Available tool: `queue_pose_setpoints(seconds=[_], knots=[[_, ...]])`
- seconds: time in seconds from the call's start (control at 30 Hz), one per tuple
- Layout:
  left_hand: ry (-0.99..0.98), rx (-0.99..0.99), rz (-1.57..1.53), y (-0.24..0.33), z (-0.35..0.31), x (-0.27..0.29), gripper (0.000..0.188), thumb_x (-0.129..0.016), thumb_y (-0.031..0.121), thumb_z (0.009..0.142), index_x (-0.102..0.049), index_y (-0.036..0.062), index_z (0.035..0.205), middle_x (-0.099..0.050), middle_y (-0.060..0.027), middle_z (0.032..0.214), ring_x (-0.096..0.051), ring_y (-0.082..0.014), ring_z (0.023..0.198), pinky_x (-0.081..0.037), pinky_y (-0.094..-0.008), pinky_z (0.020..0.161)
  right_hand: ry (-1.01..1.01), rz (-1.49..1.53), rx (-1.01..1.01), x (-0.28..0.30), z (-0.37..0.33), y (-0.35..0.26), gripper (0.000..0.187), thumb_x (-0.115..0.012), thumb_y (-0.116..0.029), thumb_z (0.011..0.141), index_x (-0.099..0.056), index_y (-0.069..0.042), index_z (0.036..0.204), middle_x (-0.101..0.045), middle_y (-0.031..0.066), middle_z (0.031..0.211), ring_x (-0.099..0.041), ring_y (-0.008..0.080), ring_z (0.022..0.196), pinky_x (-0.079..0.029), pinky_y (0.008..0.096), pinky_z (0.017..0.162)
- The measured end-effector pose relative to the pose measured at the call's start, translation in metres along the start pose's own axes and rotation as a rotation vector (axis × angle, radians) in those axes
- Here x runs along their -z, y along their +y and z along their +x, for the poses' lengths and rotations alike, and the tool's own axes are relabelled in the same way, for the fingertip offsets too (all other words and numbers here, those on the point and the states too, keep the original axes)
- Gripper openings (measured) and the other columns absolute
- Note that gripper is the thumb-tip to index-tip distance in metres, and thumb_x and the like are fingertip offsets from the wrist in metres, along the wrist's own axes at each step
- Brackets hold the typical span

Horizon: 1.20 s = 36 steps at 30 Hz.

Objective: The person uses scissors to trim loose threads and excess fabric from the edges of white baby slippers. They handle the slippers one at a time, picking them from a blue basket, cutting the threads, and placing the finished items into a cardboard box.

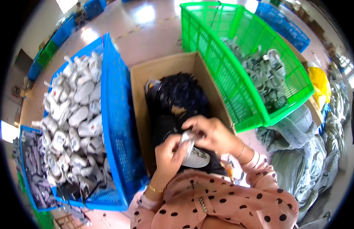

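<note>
Between my hands, over my lap, is a light grey low-cut sock (198, 158) with a rounded end and a dark design. My left hand (170, 153) is closed on its left edge, thumb and fingers pinching the fabric. My right hand (215, 134) grips the upper opening with bent fingers; its fingertips partly cover that end. Just beyond my hands stands an open cardboard box (140, 82) with a heap of dark navy or black pieces (182, 91) inside. Black fabric lies under and beside the held sock.
At left, a blue plastic crate (121, 129) is heaped with whitish socks (75, 114); another crate behind it holds purplish-grey pieces (35, 171). A green crate (238, 87) at right holds grey-green socks (266, 76). Grey fabric bundles (299, 164) and a yellow bag (319, 82) lie farther right.
</note>
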<state>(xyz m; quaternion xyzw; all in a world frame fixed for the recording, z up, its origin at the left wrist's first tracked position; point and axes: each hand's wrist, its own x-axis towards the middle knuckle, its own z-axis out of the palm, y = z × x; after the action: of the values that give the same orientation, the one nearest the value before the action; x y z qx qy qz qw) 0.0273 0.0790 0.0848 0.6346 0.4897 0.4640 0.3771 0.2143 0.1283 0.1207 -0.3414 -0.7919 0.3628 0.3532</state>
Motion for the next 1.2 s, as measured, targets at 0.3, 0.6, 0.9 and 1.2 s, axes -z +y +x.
queue_pose_setpoints(seconds=[0.3, 0.6, 0.9, 1.2], knots=[[0.093, 0.185, -0.33, 0.001, 0.006, 0.003, 0.031, -0.049, 0.022, 0.103, -0.064, -0.0021, 0.091, -0.067, -0.0044, 0.072, -0.061, -0.0072, 0.066, -0.05, -0.0219, 0.061, 0.06, 0.497, -0.311, -0.012, -0.006, 0.012, 0.026, -0.055, -0.023, 0.101, -0.059, -0.003, 0.085, -0.054, -0.002, 0.061, -0.052, 0.004, 0.056, -0.042, 0.0212, 0.054], [0.039, -0.044, -0.115, -0.005, 0.002, 0.001, 0.02, -0.074, 0.01, 0.085, -0.067, 0.0007, 0.101, -0.071, -0.0089, 0.087, -0.069, -0.0127, 0.076, -0.055, -0.0249, 0.069, 0.055, 0.486, -0.355, -0.012, -0.007, 0.01, 0.026, -0.057, -0.023, 0.1, -0.059, -0.003, 0.083, -0.055, -0.0023, 0.06, -0.051, 0.0033, 0.056, -0.041, 0.0206, 0.054], [0.083, -0.362, 0.44, -0.023, -0.044, -0.003, 0.016, -0.077, 0.007, 0.076, -0.07, 0.0063, 0.091, -0.068, -0.0081, 0.085, -0.064, -0.0228, 0.076, -0.051, -0.0311, 0.063, -0.056, 0.721, -0.709, -0.046, -0.051, 0.028, 0.024, -0.058, -0.023, 0.099, -0.06, -0.002, 0.088, -0.052, -0.0019, 0.061, -0.047, 0.0032, 0.055, -0.038, 0.0201, 0.052], [0.081, 0.064, -0.099, -0.08, -0.069, -0.041, 0.008, -0.06, 0.0, 0.092, -0.064, -0.0003, 0.1, -0.068, -0.0119, 0.098, -0.065, -0.0188, 0.08, -0.051, -0.0262, 0.07, -0.086, 0.748, -0.9, -0.087, -0.084, 0.078, 0.022, -0.057, -0.024, 0.098, -0.059, -0.002, 0.093, -0.05, -0.0035, 0.066, -0.046, 0.0037, 0.058, -0.038, 0.0187, 0.052]])
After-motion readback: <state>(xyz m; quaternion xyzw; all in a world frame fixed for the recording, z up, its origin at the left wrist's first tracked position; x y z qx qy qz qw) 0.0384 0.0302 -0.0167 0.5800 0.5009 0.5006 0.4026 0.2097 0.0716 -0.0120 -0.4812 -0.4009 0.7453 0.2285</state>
